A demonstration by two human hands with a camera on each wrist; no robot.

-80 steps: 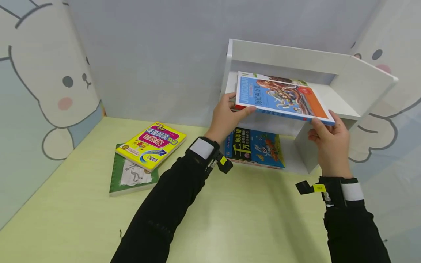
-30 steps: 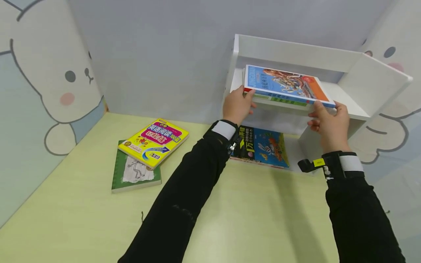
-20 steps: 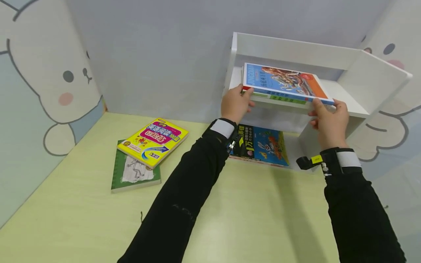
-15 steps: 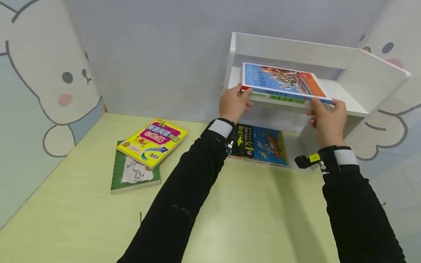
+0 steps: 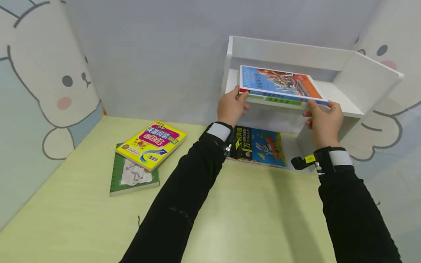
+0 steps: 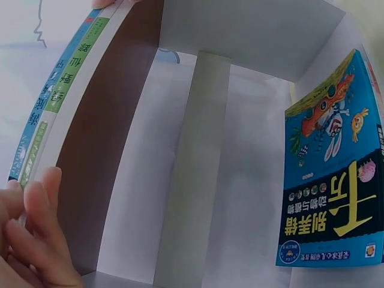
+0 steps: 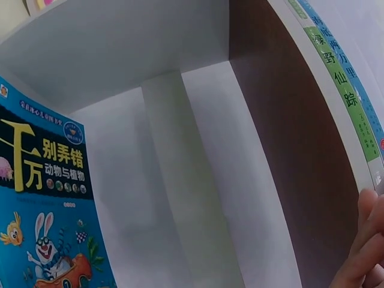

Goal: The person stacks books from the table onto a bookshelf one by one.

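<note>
A blue and orange paperback book [image 5: 279, 82] lies on a green-spined book [image 5: 283, 100] on the upper shelf, their spines lined up at its front edge. My left hand [image 5: 231, 106] grips the blue book's front left corner, with thumb and index finger at the red-marked end. At the front right corner my right hand [image 5: 325, 120] pinches it, thumb on the spine. Both spines also show in the left wrist view beside the left fingers [image 6: 45, 210], and in the right wrist view above the right fingers [image 7: 366, 240].
The white bookshelf [image 5: 368, 80] stands against the wall at the right. Dark blue animal books [image 5: 263, 146] lie in its lower compartment. On the pale yellow table [image 5: 230, 212], a yellow workbook [image 5: 152, 144] overlaps a green book [image 5: 121, 177] at the left.
The blue book, held raised and tilted at first, has come down onto the green-spined book. Both hands stay at its front corners; since then they have barely moved as the view shifts slightly.
</note>
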